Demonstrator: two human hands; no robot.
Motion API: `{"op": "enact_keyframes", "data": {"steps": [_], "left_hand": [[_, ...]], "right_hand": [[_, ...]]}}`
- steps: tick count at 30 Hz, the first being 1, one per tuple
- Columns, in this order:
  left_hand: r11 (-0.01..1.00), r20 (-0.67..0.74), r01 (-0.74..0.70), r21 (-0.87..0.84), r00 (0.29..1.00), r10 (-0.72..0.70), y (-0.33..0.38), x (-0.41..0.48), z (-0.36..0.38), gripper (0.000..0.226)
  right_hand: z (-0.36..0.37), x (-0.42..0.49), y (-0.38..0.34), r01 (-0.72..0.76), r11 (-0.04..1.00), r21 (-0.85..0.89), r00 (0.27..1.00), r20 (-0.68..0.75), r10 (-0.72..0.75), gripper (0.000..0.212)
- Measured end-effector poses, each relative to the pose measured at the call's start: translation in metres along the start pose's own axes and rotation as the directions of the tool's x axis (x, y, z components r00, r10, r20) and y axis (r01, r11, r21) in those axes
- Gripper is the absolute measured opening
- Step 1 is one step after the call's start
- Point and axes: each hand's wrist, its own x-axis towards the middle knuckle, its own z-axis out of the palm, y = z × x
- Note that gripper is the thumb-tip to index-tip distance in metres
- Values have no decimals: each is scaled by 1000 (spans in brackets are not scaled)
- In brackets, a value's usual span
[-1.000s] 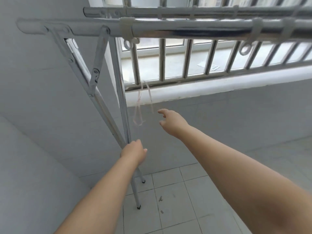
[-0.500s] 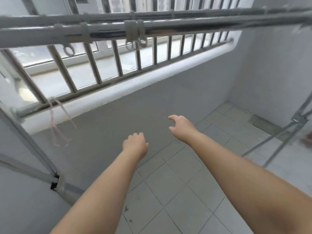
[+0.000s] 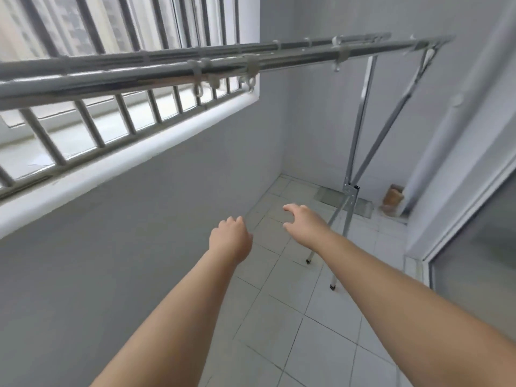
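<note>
Both hands are extended forward at mid-height and hold nothing. The left hand is seen from the back, with its fingers loosely curled under. The right hand has relaxed, slightly bent fingers, with the thumb set apart from them.

The drying rack spans the balcony. Its two horizontal rails run above the hands from the left edge to the far right wall, and white sliding hooks hang on them. The crossed legs at the far end stand on the tiled floor, just beyond the right hand. One lower leg passes behind the right wrist in this view.

A barred window grille lies behind the rails. A blurred brown object sits in the far corner.
</note>
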Motion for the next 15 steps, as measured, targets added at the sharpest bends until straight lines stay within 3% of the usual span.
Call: {"op": "enact_keyframes", "data": {"steps": [7,15], "left_hand": [[980,4,-196,27,981,196,124,47,15,38],[937,23,-346,41,938,345,212,120,33,42]], "right_hand": [[-66,14,108,-142,989,51,983,-112,147,47],[-109,59,183,-241,962,126,947,-185,262,46]]}}
